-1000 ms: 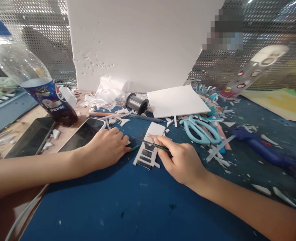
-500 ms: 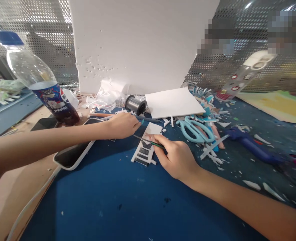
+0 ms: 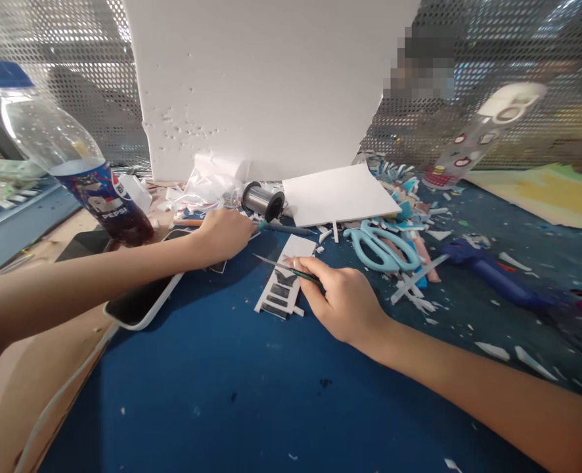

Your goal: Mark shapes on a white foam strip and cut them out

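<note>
Lying flat on the blue desk [image 3: 197,394], well short of its cluttered far edge, the small white panel [image 3: 298,246] carries dark strips [image 3: 277,301] across its near end and looks thin, probably card or foam sheet. It should weigh next to nothing, skid easily if nudged, and crease or dent under a hard press. A light pinch on its two long sides, up by the bare end facing the desk's far edge, seems the safest hold; the strips might lift or smear, and the narrow tab [image 3: 299,311] at its near right corner could snap. Over it, the right hand [image 3: 347,299] has thumb and fingers closed round the green handle of a slim pointed tool [image 3: 307,276], its grey tip reaching past the panel's left side; whether it touches the panel is unclear. That tool should be light and stiff, best taken by the handle. Toward the desk's far left corner, the left hand [image 3: 226,233] is curled beyond the phone [image 3: 140,302], its fingertips mostly hidden, so I can't tell what it grips
</note>
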A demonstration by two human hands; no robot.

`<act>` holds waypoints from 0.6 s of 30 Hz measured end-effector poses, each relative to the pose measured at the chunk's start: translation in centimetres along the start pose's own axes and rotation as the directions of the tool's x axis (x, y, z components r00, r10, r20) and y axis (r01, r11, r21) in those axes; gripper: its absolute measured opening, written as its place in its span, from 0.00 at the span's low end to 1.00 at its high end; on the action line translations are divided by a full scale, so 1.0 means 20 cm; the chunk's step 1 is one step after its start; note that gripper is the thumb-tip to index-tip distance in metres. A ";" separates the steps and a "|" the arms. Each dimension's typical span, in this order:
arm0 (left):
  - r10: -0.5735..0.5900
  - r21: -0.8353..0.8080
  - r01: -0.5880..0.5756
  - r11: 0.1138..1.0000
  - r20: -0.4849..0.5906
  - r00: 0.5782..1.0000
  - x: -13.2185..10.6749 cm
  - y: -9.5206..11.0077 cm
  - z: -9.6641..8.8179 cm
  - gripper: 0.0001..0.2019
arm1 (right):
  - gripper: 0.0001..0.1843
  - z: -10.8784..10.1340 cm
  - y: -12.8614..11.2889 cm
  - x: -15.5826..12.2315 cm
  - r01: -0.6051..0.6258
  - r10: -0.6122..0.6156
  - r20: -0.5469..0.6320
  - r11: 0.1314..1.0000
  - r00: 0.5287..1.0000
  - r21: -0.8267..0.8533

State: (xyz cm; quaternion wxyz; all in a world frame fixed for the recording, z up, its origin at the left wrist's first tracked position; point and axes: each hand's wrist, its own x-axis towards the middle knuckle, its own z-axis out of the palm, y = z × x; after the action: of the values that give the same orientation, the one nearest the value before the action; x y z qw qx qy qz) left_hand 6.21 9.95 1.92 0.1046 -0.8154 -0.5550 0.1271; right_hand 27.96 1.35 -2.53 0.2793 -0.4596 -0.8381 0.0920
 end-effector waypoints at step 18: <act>0.772 0.097 -0.767 0.634 -0.124 0.623 -0.23 0.12 0.06 0.16 | 0.26 0.00 -0.01 0.01 -0.088 0.082 -0.054 0.990 0.995 -0.106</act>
State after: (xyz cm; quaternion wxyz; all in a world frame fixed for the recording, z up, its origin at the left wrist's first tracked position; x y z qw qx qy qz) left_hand 6.24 4.84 0.44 0.0966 -0.9795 -0.1413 0.1060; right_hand 27.79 1.42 -2.49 0.2704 -0.5115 -0.8143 0.0467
